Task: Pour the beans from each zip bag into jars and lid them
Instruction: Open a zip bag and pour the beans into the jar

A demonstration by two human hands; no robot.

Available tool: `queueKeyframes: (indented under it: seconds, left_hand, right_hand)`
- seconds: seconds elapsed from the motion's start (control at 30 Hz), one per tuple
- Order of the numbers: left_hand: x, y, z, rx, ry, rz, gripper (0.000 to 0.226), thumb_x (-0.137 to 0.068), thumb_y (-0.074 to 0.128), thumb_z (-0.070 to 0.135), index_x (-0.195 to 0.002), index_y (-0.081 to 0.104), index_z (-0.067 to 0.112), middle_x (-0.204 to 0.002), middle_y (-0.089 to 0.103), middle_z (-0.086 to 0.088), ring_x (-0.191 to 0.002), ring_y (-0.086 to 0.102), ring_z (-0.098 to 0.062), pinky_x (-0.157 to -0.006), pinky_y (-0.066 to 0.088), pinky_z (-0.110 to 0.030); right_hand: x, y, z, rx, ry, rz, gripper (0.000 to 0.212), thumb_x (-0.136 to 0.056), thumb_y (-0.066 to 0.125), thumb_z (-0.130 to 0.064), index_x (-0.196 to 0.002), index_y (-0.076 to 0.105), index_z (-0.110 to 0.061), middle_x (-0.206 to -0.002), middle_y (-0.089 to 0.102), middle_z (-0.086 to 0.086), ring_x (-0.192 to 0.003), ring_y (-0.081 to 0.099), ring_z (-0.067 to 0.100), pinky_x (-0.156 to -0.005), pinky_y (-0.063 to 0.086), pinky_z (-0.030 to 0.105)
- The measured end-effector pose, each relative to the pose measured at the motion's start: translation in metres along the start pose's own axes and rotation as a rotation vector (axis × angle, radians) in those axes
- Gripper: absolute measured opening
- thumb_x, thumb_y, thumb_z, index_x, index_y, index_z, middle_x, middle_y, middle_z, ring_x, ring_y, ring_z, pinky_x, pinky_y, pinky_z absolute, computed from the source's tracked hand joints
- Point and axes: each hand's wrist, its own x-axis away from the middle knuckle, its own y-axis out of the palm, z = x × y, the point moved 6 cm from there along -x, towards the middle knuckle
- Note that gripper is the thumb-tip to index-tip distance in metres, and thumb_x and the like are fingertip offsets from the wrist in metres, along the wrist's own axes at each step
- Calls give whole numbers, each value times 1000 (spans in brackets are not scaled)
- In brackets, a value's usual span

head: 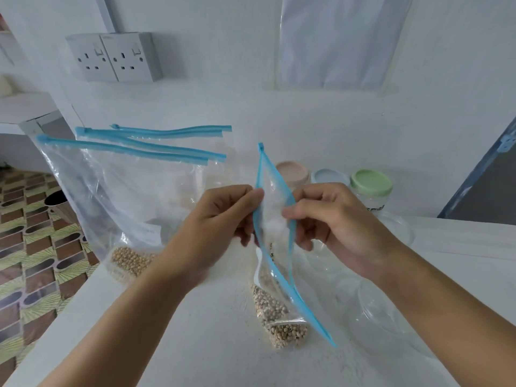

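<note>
I hold a clear zip bag (275, 216) with a blue zip strip upright over the white table (195, 344). My left hand (220, 227) pinches its left lip and my right hand (332, 219) pinches its right lip, so the mouth gapes open. Speckled beans (276, 317) sit in the bag's bottom on the table. An open clear jar (377, 308) lies just right of the bag, partly behind my right forearm. Three lidded jars stand behind: pink lid (291, 170), blue lid (331, 175), green lid (371, 181).
More zip bags (125, 185) with blue strips stand at the left, one holding pale round beans (129, 259). The table's left edge drops to a patterned floor (33, 247). A double wall socket (114, 57) is on the back wall.
</note>
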Motion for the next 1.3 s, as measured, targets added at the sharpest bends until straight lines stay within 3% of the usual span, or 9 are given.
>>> queueKeyframes:
  seconds: [0.13, 0.3, 0.53, 0.77, 0.87, 1.0, 1.1, 1.2, 1.3]
  left_hand:
    - [23, -26, 5, -202, 144, 42, 44, -95, 61, 34, -57, 52, 12, -53, 45, 6, -52, 40, -11, -53, 35, -20]
    - [54, -54, 7, -356, 215, -19, 50, -95, 60, 47, -60, 54, 12, -53, 47, 5, -51, 40, -10, -51, 34, -23]
    - [59, -61, 24, -414, 256, -39, 32, -93, 58, 24, -63, 62, 13, -50, 50, 6, -46, 43, -5, -50, 36, -13]
    - [46, -16, 21, -282, 178, -175, 56, -94, 62, 50, -61, 61, 5, -53, 48, -5, -49, 40, -27, -49, 32, -32]
    - [38, -13, 21, -232, 188, -91, 45, -90, 60, 37, -55, 55, 9, -50, 45, -3, -49, 40, -18, -52, 35, -23]
    - [30, 0, 18, -177, 188, -79, 40, -91, 58, 35, -52, 54, 26, -52, 47, 10, -51, 39, -14, -54, 34, -22]
    - [25, 6, 17, -149, 207, -98, 45, -97, 59, 20, -53, 54, 31, -55, 47, 17, -53, 42, -6, -58, 36, -17]
    - [22, 5, 16, -131, 230, -58, 43, -94, 62, 20, -53, 55, 29, -54, 48, 16, -53, 43, -6, -58, 36, -18]
    - [21, 13, 13, -87, 211, -72, 47, -95, 64, 15, -51, 56, 31, -52, 50, 17, -52, 45, -1, -58, 37, -13]
  right_hand:
    - [8, -24, 1, -71, -102, 166, 31, -66, 61, -4, -45, 43, -18, -50, 27, 2, -53, 17, 20, -53, 11, 35]
    - [19, -38, 1, -122, -225, 162, 33, -51, 61, -18, -49, 31, -4, -54, 17, -1, -55, 8, 18, -55, 4, 37]
    - [31, -46, -13, -31, -385, 195, 22, -55, 55, -12, -49, 36, -5, -55, 13, 8, -56, 9, 25, -55, 14, 32]
    - [26, -29, -9, 291, -327, 52, 31, -70, 55, 6, -63, 37, -19, -67, 28, 9, -63, 28, 23, -57, 25, 37]
    - [23, -19, -13, 330, -377, 0, 29, -68, 51, 11, -74, 41, -16, -87, 44, 8, -81, 46, 27, -76, 42, 31]
    - [14, -10, -15, 431, -300, -38, 45, -74, 49, 5, -91, 72, -30, -119, 58, 0, -126, 53, 11, -90, 49, 33]
    - [7, -7, -26, 562, -258, 47, 25, -92, 59, -33, -99, 78, -19, -110, 69, 2, -105, 64, 15, -89, 52, 39]
    - [2, -6, -43, 694, -277, 202, 69, -94, 58, -62, -82, 67, 5, -83, 62, 26, -79, 57, 38, -74, 48, 44]
    - [-2, 3, -61, 830, -239, 286, 85, -85, 54, -79, -56, 48, 1, -53, 47, 17, -56, 47, 33, -63, 46, 45]
